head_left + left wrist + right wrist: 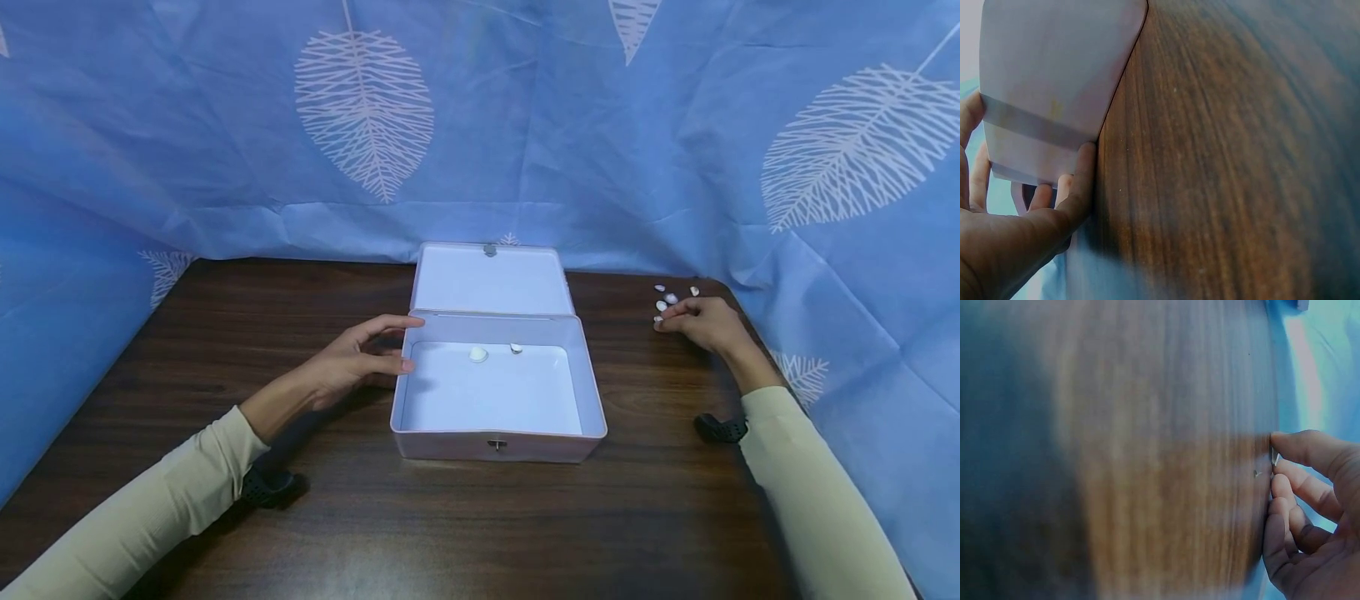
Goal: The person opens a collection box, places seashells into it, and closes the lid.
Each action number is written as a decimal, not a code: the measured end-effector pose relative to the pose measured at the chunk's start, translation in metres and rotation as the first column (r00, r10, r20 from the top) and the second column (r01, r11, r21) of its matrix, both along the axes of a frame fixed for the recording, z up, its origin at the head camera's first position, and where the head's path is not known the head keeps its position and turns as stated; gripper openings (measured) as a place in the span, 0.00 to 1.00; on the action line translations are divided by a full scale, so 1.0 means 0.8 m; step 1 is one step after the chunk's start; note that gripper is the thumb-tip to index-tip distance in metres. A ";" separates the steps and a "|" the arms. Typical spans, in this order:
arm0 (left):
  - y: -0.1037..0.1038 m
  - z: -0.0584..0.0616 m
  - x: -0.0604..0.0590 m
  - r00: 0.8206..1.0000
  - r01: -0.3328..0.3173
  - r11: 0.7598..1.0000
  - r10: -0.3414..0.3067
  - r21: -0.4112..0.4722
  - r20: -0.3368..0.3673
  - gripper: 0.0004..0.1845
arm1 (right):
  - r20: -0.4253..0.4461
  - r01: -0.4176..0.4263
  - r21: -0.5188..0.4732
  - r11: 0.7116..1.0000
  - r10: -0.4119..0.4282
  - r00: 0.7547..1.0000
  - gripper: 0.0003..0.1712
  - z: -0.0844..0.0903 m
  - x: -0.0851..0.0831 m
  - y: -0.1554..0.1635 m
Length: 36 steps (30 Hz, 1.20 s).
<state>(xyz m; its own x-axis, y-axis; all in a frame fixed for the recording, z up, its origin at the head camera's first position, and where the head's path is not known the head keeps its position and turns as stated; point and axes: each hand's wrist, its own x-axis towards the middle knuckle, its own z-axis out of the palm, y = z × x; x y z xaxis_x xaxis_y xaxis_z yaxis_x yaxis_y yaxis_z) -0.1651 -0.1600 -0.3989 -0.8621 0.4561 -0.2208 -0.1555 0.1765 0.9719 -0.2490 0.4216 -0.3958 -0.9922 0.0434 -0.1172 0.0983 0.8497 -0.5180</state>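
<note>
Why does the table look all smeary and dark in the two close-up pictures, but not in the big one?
Head view: sharp and evenly lit, with a bright glare inside the white box. Left wrist view: the table is near and soft, darkening toward the right edge. Right wrist view: the wood grain is blurred into streaks, with a dark shadow on the left, and the right hand is clearer than the table.

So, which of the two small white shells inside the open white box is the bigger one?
The left, rounder small white shell in the open white box; the other shell, to its right, is clearly smaller.
</note>
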 end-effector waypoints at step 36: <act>0.000 0.000 -0.002 1.000 0.010 1.000 -0.010 -0.006 0.006 0.42 | -0.110 -0.100 -0.100 0.990 0.089 0.990 0.24 0.023 0.038 -0.050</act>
<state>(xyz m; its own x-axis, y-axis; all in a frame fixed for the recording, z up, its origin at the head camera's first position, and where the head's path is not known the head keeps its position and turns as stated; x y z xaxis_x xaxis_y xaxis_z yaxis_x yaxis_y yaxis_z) -0.1665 -0.1598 -0.3992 -0.8562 0.4636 -0.2282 -0.1591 0.1836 0.9700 -0.2189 0.3819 -0.3776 -0.9982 -0.0586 -0.0112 -0.0397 0.7927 -0.6084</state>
